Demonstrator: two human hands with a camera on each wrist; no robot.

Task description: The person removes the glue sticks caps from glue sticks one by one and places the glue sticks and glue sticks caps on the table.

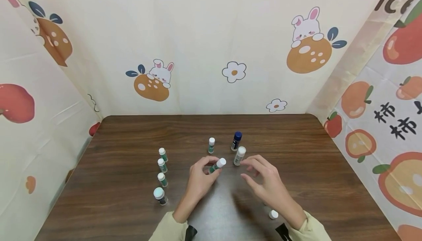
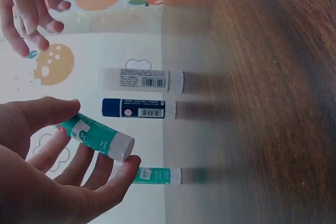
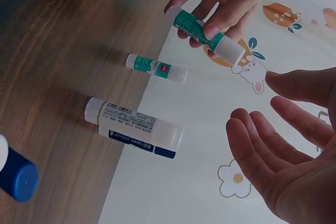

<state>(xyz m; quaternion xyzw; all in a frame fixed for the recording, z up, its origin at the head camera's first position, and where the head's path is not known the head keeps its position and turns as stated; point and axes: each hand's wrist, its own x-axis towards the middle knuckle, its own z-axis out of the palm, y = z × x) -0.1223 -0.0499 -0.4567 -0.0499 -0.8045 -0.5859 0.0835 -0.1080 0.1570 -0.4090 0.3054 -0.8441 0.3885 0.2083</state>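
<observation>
My left hand [image 1: 199, 178] pinches green glue stick [image 1: 217, 165] above bench [image 1: 115, 204]; right hand [image 1: 263, 182] open, empty, just beside. Step: handover or uncapping, I judge. Next needs right-hand grasp of cap.

Both forearms come in from the bottom edge in pale sleeves, the left hand [image 1: 200, 178] with thumb and fingers curled in a pinch, while the right hand [image 1: 263, 182] hovers just beside it, fingers loosely spread and gripping nothing.
</observation>
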